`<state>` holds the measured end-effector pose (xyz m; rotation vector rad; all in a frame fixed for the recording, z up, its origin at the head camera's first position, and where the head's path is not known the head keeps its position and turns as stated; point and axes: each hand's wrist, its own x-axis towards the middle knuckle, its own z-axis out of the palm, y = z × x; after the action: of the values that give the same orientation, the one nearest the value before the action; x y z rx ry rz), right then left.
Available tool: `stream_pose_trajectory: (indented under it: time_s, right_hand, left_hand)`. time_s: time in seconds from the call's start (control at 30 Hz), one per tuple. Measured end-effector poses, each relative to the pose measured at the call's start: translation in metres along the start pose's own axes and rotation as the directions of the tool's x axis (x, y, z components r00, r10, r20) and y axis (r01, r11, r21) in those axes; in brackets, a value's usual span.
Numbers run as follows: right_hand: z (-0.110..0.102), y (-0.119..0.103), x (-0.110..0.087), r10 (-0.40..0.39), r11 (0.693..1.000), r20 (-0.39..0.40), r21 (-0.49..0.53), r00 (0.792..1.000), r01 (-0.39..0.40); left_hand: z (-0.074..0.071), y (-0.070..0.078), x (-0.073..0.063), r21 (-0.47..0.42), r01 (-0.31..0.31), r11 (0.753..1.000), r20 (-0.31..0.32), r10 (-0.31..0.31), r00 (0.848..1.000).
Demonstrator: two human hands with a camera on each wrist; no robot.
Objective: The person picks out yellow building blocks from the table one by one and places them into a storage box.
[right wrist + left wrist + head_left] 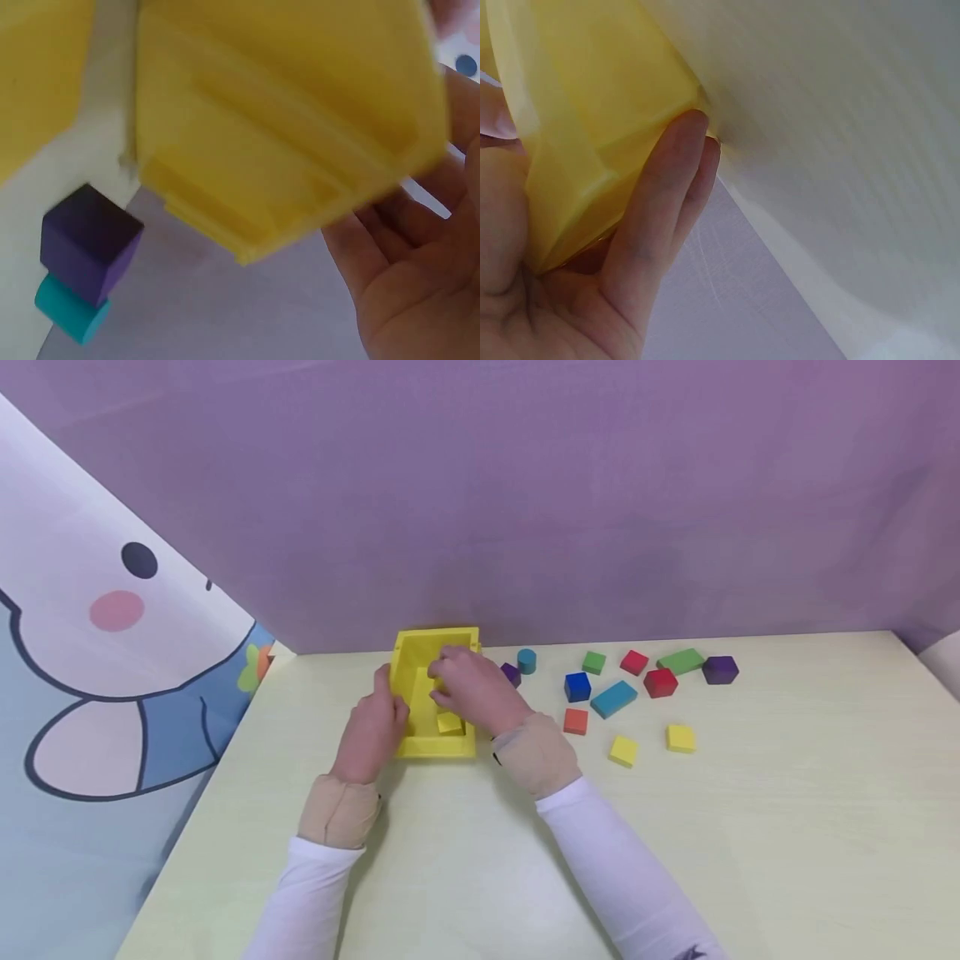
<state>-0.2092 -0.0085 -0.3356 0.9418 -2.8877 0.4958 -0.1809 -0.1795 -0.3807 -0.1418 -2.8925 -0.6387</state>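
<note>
A yellow open-topped plastic bin (pixel 438 747) stands at the back of the table near the purple backdrop. My left hand (pixel 369 731) grips its left wall, with the thumb at the rim; the left wrist view shows fingers (pixel 656 202) along the bin's outside. My right hand (pixel 476 687) reaches over the right wall into the bin, with its fingers bent. Whether the fingertips hold anything is unclear, as yellow lies behind them. A yellow block (pixel 449 722) lies inside the bin below the right hand. Beside the bin, a purple block (pixel 90 240) sits near a teal cylinder (pixel 71 311).
Right of the bin lie scattered blocks: a blue cube (pixel 577 687), a teal block (pixel 614 699), an orange block (pixel 576 721), two yellow blocks (pixel 681 738), two red blocks (pixel 661 682), two green blocks (pixel 680 661) and a dark purple block (pixel 720 670).
</note>
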Motion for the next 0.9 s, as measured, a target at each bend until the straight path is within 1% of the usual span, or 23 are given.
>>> stream_pose_trajectory:
  time_s: [0.1,0.23,0.37,0.53,0.63,0.73,0.8,0.9]
  right_hand:
    - [0.007,0.001,0.005,-0.02,1.0,0.011,-0.014,1.0,0.02]
    - [0.015,0.001,0.01,-0.026,1.0,0.031,-0.01,0.999,0.026]
    - [0.02,-0.001,0.013,-0.038,0.998,0.036,-0.04,0.999,0.04]
    - [0.026,-0.007,0.016,-0.065,0.989,0.0,-0.13,0.998,0.064]
    - [0.03,-0.009,0.015,-0.088,0.969,-0.016,-0.231,0.996,0.082]
    - [0.033,-0.01,0.015,-0.084,0.953,-0.017,-0.293,0.996,0.075]
    - [0.034,-0.01,0.014,-0.07,0.954,-0.009,-0.293,0.998,0.064]
    - [0.034,-0.009,0.013,-0.078,0.96,0.001,-0.269,0.997,0.075]
  left_hand:
    - [0.001,0.002,0.001,0.001,0.007,1.0,0.01,-0.007,1.0]
    - [0.002,0.004,0.001,-0.007,0.023,1.0,0.036,-0.022,0.999]
    - [0.001,0.004,0.0,-0.001,0.026,1.0,0.029,-0.026,0.999]
    - [-0.002,0.002,-0.002,0.018,0.014,1.0,-0.002,-0.014,1.0]
    - [-0.002,0.002,-0.002,0.019,0.015,1.0,-0.007,-0.015,1.0]
    - [-0.002,0.003,-0.002,0.02,0.019,1.0,0.002,-0.019,1.0]
    - [-0.001,0.003,-0.001,0.023,0.022,1.0,0.011,-0.022,1.0]
    - [-0.001,0.003,0.0,0.029,0.026,0.999,0.022,-0.026,0.999]
